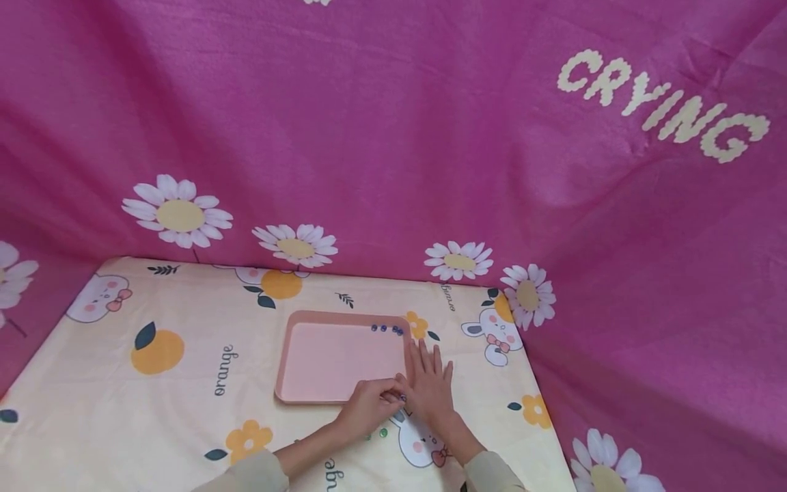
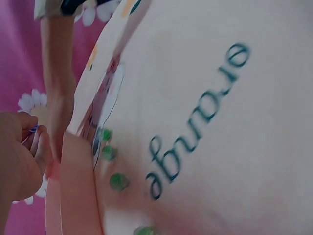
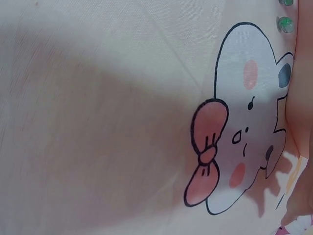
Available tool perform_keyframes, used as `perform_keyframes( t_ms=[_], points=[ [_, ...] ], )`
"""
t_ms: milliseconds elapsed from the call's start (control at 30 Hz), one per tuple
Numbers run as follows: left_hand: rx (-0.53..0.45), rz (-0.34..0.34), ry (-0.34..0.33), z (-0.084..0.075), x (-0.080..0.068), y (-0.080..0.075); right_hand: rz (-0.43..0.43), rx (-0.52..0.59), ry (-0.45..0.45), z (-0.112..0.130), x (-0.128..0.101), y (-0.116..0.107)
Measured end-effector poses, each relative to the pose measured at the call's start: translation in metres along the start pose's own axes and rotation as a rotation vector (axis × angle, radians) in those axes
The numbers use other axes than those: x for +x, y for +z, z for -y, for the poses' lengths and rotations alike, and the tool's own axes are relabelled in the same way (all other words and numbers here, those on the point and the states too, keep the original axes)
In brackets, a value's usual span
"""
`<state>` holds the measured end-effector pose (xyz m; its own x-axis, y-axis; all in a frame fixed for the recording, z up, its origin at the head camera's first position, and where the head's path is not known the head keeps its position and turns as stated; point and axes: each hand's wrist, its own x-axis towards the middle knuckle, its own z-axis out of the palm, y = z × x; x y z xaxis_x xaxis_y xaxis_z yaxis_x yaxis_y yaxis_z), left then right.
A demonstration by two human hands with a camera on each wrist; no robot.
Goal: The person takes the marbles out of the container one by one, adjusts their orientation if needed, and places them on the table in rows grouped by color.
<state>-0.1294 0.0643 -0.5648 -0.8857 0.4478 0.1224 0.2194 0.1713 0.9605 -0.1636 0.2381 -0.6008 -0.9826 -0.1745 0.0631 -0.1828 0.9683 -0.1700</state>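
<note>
My left hand point(image 1: 367, 408) pinches a small blue marble point(image 2: 34, 129) between thumb and fingers, over the near right corner of a shallow pink tray point(image 1: 280, 362). Right beside it, my right hand point(image 1: 430, 391) lies with its fingers spread and straight along the tray's right rim, its thumb side close to the left fingertips. Whether the right thumb touches the marble I cannot tell. Several blue marbles point(image 1: 384, 329) sit in a row inside the tray's far right corner. On the cloth in front of the tray are several green marbles point(image 2: 119, 181), partly hidden by the left arm in the head view.
A cream cloth point(image 1: 203, 314) printed with oranges, flowers and rabbits covers the table. Pink drapes point(image 1: 381, 137) with daisies rise behind it and on both sides. A printed rabbit point(image 3: 249, 98) lies flat under the right wrist.
</note>
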Motion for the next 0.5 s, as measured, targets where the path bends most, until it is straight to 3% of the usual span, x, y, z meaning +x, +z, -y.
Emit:
perform_keyframes(
  t_ms=[133,333,500],
  points=[
    [0.097,0.015,0.052,-0.004,-0.016,0.005,-0.010,0.042,0.001,0.002,0.000,-0.002],
    [0.250,0.010,0.162,-0.002,-0.037,0.017,-0.025,0.014,0.005,0.001,0.000,-0.002],
    [0.327,0.032,0.120,0.004,-0.051,0.022,-0.034,0.030,0.010,0.002,-0.001,-0.001]
  ],
)
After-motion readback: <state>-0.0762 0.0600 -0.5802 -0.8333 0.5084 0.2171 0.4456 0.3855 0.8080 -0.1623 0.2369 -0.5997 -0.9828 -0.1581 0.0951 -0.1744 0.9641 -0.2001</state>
